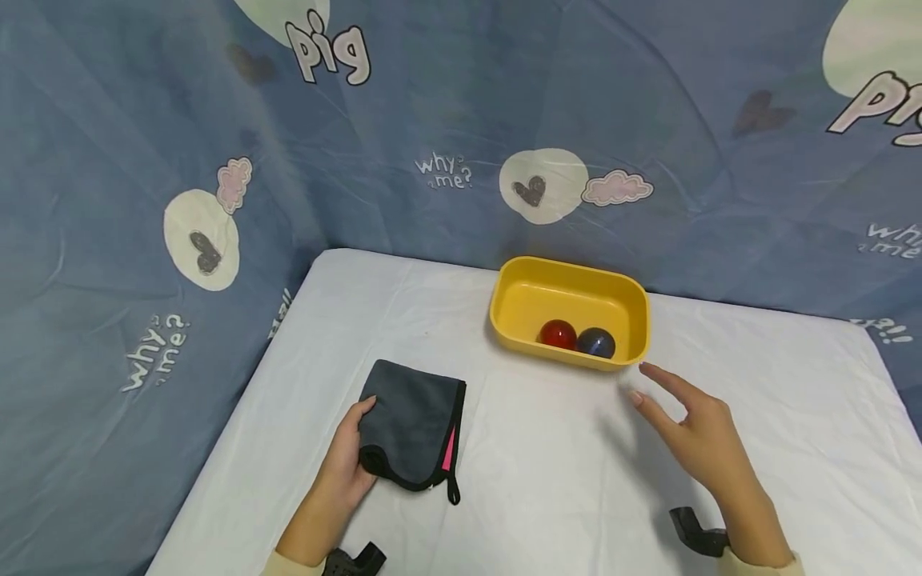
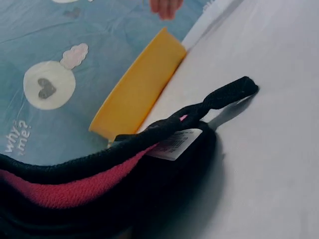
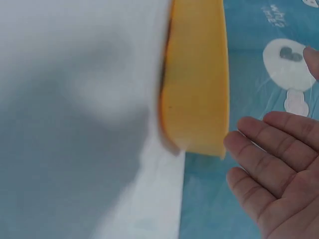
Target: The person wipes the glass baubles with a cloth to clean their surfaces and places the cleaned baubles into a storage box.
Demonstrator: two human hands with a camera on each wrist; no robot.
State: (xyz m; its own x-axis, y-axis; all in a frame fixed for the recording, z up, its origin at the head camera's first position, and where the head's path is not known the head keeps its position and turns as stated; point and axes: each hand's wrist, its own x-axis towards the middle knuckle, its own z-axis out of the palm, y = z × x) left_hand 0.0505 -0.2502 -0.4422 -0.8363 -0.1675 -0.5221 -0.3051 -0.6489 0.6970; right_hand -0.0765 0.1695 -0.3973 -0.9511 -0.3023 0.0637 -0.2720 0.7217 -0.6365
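My left hand (image 1: 344,464) grips a folded dark grey cloth (image 1: 412,420) at its left edge, thumb on top and the other fingers hidden underneath. The cloth has black trim, a pink inner side and a small hanging loop; in the left wrist view a white label (image 2: 175,144) shows between its folds. My right hand (image 1: 702,436) is held over the table with fingers extended, its fingertips close to the front right corner of a yellow tub (image 1: 519,332). Inside the tub, a red ball (image 1: 558,334) and a dark blue ball (image 1: 596,343) lie side by side against the front wall.
A white sheet covers the table (image 1: 533,464). Blue printed fabric (image 1: 403,120) hangs behind it and along the left side, with the tub standing near the back edge. Black wrist mounts (image 1: 699,532) sit at both wrists.
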